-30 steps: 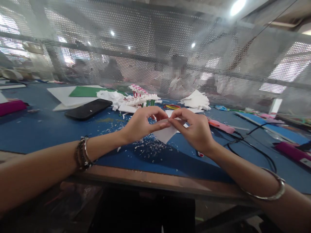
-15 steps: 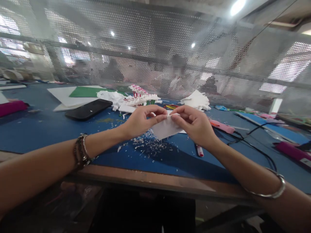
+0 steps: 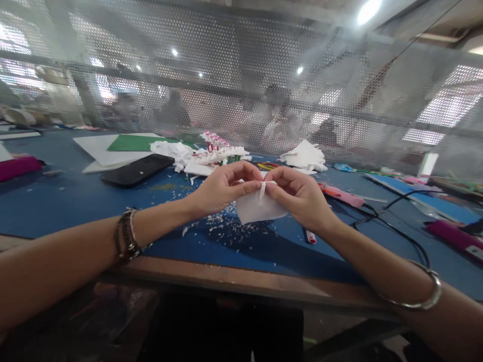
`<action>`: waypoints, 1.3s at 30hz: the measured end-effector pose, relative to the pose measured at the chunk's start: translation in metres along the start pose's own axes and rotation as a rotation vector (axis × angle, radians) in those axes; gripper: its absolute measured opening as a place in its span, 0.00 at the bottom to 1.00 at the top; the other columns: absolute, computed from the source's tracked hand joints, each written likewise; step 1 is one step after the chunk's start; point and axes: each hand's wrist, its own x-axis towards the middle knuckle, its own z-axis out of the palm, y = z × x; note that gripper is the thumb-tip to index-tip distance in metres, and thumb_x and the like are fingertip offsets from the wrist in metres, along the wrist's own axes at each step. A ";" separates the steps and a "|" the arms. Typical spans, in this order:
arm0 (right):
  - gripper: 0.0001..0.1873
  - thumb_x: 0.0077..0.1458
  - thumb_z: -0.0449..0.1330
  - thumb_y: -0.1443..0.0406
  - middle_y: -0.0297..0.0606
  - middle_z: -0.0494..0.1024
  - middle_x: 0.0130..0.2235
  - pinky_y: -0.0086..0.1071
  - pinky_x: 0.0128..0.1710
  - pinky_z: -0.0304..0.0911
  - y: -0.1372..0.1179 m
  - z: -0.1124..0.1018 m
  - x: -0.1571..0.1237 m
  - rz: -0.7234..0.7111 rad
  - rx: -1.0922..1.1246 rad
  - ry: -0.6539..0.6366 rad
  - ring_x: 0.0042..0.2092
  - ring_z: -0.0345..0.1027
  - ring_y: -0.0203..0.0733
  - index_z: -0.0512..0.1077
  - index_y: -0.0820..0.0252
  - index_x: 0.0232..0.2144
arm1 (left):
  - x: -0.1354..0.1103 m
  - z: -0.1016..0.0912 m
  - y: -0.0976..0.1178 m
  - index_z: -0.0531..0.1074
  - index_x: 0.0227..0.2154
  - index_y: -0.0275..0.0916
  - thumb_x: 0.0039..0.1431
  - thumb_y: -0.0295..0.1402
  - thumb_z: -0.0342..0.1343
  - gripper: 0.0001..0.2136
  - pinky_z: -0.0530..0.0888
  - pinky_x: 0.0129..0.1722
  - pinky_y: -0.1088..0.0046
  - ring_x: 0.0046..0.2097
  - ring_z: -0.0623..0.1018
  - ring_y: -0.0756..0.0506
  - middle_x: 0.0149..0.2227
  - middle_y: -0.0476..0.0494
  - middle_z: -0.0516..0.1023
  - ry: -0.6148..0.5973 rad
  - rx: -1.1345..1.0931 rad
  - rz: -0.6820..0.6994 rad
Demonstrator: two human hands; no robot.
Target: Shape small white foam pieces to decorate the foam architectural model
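Observation:
A small folded white paper piece [image 3: 256, 208] hangs between my two hands above the blue table [image 3: 75, 201]. My left hand [image 3: 222, 188] pinches its top edge with thumb and forefinger. My right hand [image 3: 300, 196] pinches the same edge from the other side, fingertips almost touching the left ones. Beneath them lies a scatter of white paper scraps [image 3: 222, 226]. A dark beaded bracelet circles my left wrist and a metal bangle my right.
A black phone [image 3: 138, 169] lies at the left. White paper flowers on green stems [image 3: 219, 151], paper stacks [image 3: 304, 156], a pink tool [image 3: 343, 196] with black cable [image 3: 392, 229] and a marker [image 3: 309, 235] lie around. People sit behind a perforated mesh screen [image 3: 241, 90].
Both hands have drawn closer together and bunched the paper's top edge, so the piece now hangs lower and more crumpled than before.

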 end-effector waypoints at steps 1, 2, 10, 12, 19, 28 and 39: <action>0.02 0.45 0.54 0.68 0.28 0.67 0.22 0.21 0.19 0.52 0.000 0.001 0.000 -0.013 -0.012 0.008 0.22 0.57 0.25 0.63 0.62 0.25 | 0.000 0.000 0.000 0.66 0.25 0.36 0.47 0.30 0.55 0.04 0.65 0.27 0.81 0.27 0.67 0.55 0.26 0.51 0.68 0.007 0.006 -0.001; 0.02 0.45 0.54 0.68 0.28 0.67 0.22 0.21 0.19 0.52 0.000 0.001 -0.001 -0.028 -0.030 0.018 0.22 0.57 0.25 0.63 0.62 0.25 | 0.000 0.000 -0.001 0.66 0.25 0.35 0.47 0.30 0.55 0.04 0.65 0.27 0.80 0.27 0.67 0.55 0.25 0.51 0.67 0.014 0.012 0.000; 0.01 0.46 0.54 0.69 0.29 0.66 0.24 0.23 0.24 0.57 0.005 0.001 -0.003 -0.183 -0.232 0.101 0.25 0.59 0.27 0.63 0.61 0.25 | 0.000 0.000 -0.006 0.70 0.24 0.36 0.47 0.30 0.56 0.03 0.65 0.32 0.78 0.32 0.68 0.53 0.27 0.48 0.70 0.139 0.243 0.193; 0.01 0.46 0.54 0.69 0.29 0.65 0.24 0.24 0.26 0.58 0.007 0.001 -0.003 -0.220 -0.278 0.122 0.26 0.59 0.28 0.63 0.60 0.25 | -0.001 0.001 -0.005 0.71 0.24 0.36 0.48 0.30 0.56 0.03 0.65 0.32 0.77 0.31 0.69 0.52 0.27 0.48 0.72 0.162 0.304 0.237; 0.04 0.46 0.54 0.69 0.28 0.65 0.23 0.26 0.26 0.59 0.008 0.000 -0.005 -0.337 -0.454 0.218 0.26 0.60 0.29 0.61 0.59 0.23 | -0.007 0.006 0.000 0.73 0.27 0.36 0.49 0.28 0.55 0.03 0.69 0.34 0.77 0.32 0.73 0.52 0.29 0.46 0.76 0.169 0.430 0.338; 0.04 0.47 0.56 0.71 0.28 0.68 0.23 0.21 0.27 0.61 0.008 0.004 -0.007 -0.489 -0.591 0.275 0.25 0.63 0.27 0.63 0.60 0.24 | -0.008 0.008 0.002 0.73 0.28 0.34 0.50 0.29 0.55 0.04 0.69 0.34 0.78 0.32 0.73 0.52 0.28 0.46 0.76 0.174 0.497 0.375; 0.03 0.48 0.55 0.70 0.29 0.68 0.25 0.20 0.27 0.63 0.005 0.001 -0.009 -0.462 -0.420 0.168 0.26 0.65 0.26 0.63 0.59 0.27 | -0.007 0.003 0.003 0.72 0.29 0.36 0.51 0.28 0.54 0.03 0.68 0.41 0.74 0.38 0.73 0.51 0.34 0.45 0.76 0.154 0.492 0.432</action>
